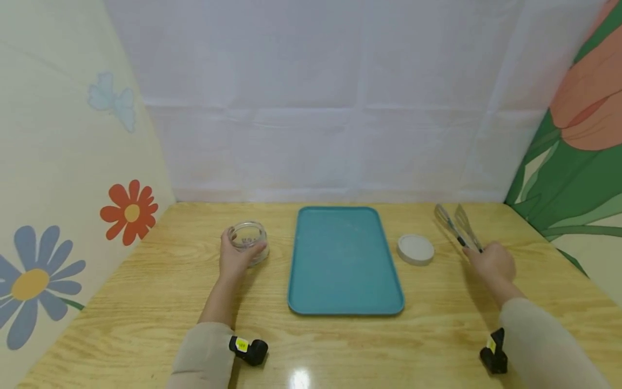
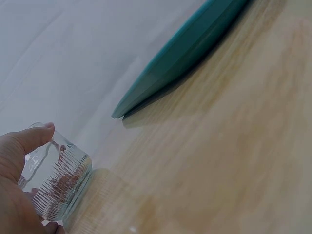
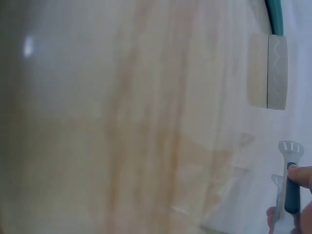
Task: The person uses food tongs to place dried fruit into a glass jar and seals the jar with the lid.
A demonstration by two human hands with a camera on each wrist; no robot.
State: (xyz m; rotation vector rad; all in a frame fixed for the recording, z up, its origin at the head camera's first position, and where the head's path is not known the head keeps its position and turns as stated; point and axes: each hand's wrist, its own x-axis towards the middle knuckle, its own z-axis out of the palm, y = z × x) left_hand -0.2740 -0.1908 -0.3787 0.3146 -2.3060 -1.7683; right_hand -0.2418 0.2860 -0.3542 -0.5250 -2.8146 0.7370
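Note:
On the left of the table, my left hand (image 1: 236, 260) grips a clear glass jar (image 1: 249, 241), thumb on the near side. Ribbed walls show in the left wrist view, with small reddish-brown bits inside the jar (image 2: 63, 180). My right hand (image 1: 493, 265) holds a pair of tongs (image 1: 464, 220) on the right side, their heads pointing away and spread apart. One tong head is slotted, and the grip (image 3: 292, 195) is dark, under my thumb. Between the hands lies a teal tray (image 1: 345, 265) with nothing on it.
A white round dish or lid (image 1: 416, 249) sits between the tray and the tongs. White cloth (image 1: 320, 151) hangs behind the wooden table (image 1: 359, 346). Flower-printed panels (image 1: 48, 189) stand at both sides. Small black devices (image 1: 250, 350) are worn at the wrists.

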